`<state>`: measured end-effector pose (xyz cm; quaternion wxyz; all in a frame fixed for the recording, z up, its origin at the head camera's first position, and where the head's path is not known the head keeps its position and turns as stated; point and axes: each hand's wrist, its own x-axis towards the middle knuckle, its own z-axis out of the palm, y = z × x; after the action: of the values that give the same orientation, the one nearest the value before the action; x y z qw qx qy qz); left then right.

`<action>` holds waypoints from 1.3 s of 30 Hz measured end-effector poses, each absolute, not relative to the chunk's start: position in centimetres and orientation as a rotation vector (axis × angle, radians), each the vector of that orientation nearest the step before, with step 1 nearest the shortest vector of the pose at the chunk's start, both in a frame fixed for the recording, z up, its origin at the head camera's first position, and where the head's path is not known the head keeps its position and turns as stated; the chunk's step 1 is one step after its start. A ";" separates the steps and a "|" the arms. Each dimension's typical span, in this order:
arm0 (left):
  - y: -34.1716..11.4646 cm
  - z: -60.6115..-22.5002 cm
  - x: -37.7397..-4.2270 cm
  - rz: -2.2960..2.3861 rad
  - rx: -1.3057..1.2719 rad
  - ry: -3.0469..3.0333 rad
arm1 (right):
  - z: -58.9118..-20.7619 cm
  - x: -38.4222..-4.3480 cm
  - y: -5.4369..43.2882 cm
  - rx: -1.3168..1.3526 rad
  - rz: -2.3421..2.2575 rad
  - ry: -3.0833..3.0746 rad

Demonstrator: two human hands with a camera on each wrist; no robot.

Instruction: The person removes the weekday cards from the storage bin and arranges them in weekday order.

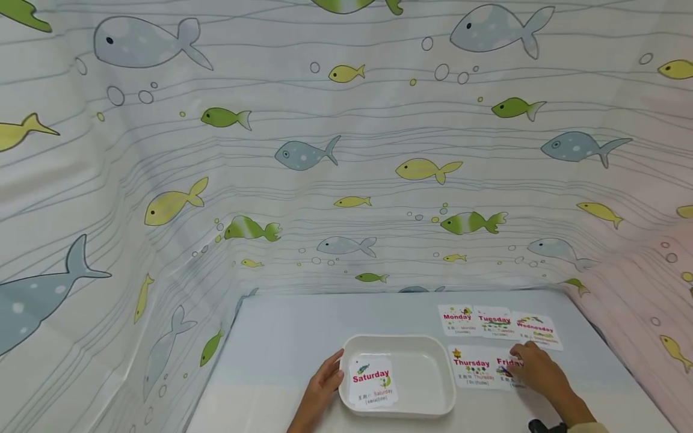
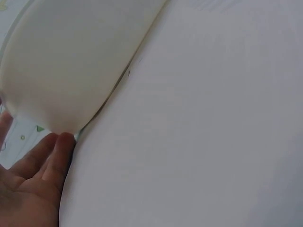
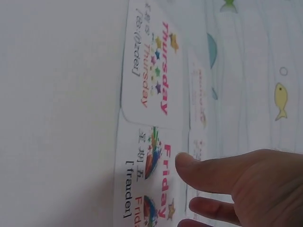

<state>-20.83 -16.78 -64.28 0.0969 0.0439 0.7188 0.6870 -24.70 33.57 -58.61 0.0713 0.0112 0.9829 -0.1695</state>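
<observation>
In the head view a white tray (image 1: 400, 412) stands near the front of the table with a "Saturday" card (image 1: 373, 388) lying in its left part. Fingertips of my left hand (image 1: 320, 385) touch the tray's left outer wall, and the left wrist view shows those fingers (image 2: 59, 158) fairly straight against it. My right hand (image 1: 541, 373) is over the right part of the "Friday" card (image 1: 506, 374), partly hiding it. In the right wrist view, the thumb (image 3: 203, 175) extends above that card, which lies flat beside the "Thursday" card (image 3: 147, 90).
Behind these two cards lie a "Monday" card (image 1: 459, 322), a "Tuesday" card (image 1: 494, 323) and a "Wednesday" card (image 1: 538, 331) in a row. A fish-patterned curtain (image 1: 346, 132) encloses the table's back and sides. A dark object (image 1: 544, 427) shows by the right wrist.
</observation>
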 end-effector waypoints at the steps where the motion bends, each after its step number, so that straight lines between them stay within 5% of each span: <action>1: -16.8 -64.3 -20.8 2.036 0.135 2.126 | -58.4 -24.7 33.4 0.019 -0.508 2.969; 21: -16.8 -64.2 -20.5 2.035 0.133 2.133 | -53.9 -25.8 25.6 -0.203 -0.915 2.896; 39: -16.7 -64.0 -20.4 2.023 0.140 2.167 | -51.6 -27.9 17.2 -0.780 -1.045 2.668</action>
<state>-20.44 -16.70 -64.03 0.0870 0.0472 0.7274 0.6791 -27.95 17.16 -51.57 0.0860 -0.2618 0.8950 -0.3506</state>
